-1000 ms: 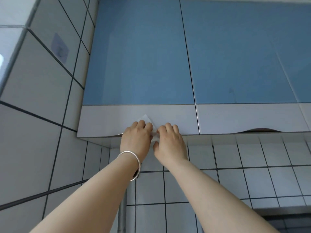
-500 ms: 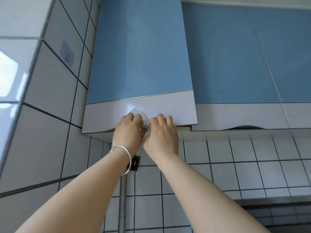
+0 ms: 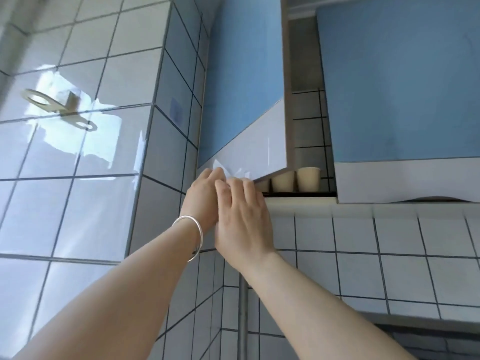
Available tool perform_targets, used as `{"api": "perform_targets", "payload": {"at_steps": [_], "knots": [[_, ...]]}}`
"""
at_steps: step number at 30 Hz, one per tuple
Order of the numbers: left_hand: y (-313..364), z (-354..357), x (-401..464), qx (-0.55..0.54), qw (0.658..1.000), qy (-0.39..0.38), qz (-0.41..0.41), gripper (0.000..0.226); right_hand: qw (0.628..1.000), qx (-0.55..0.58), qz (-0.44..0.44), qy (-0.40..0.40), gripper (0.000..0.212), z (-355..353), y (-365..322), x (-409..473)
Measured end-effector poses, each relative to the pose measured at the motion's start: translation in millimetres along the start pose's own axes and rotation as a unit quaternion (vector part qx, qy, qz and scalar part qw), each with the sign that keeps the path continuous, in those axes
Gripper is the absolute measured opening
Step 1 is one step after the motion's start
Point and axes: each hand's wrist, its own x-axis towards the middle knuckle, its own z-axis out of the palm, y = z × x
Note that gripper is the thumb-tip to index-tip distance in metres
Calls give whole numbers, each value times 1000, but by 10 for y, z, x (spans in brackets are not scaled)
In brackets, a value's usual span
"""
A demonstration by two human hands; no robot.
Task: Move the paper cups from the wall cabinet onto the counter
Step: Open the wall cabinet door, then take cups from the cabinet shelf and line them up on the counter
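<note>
Change: the left door (image 3: 246,81) has swung well out since a second ago, when it lay flush with its neighbour; the gap behind it now shows the cabinet's inside, and the view has turned toward the left wall.
Left hand (image 3: 204,197): raised at the door's lower edge, fingers curled up onto the white strip; a silver bangle (image 3: 193,233) circles the wrist.
Right hand (image 3: 241,216): just beside the left, overlapping it in this view, fingertips bent over the same lower edge.
Hands' state: together, both hooked on the door's bottom edge; how firmly they clamp it cannot be told.
Door: blue panel above, white strip below, seen nearly edge-on and angled toward the camera.
Cups (image 3: 307,178): pale paper cups standing upright in a row on the cabinet's bottom shelf (image 3: 298,194), just right of the hands; two show plainly, a third is mostly hidden behind the door's corner.
Right door (image 3: 397,81): shut, blue over white.
Cabinet interior: tiled back wall visible in the gap above the cups.
Left wall (image 3: 78,152): glossy white tiles, a pale ring-shaped holder (image 3: 49,103) fixed high up.
Pipe (image 3: 242,320): grey, vertical, below the hands.
</note>
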Motion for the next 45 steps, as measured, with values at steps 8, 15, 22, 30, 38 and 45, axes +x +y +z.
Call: {"api": "perform_targets", "payload": {"at_steps": [8, 15, 22, 30, 38, 45], "knots": [[-141, -420, -129, 67, 991, 108, -33, 35, 909, 339, 240, -26, 22, 23, -297, 82], [-385, -611, -209, 14, 982, 183, -45, 26, 843, 461, 241, -137, 44, 161, -597, 258], [-670, -814, -289, -92, 957, 242, -128, 26, 841, 477, 203, -155, 54, 228, -916, 283], [-690, -868, -269, -89, 959, 236, -126, 14, 829, 496, 223, -131, 65, 368, -1051, 250], [-656, -780, -320, -139, 951, 242, -130, 18, 838, 482, 194, -164, 71, 391, -997, 244], [-434, -507, -589, -213, 905, 288, -232, 39, 855, 437, 172, -217, 66, 259, -692, 136]]}}
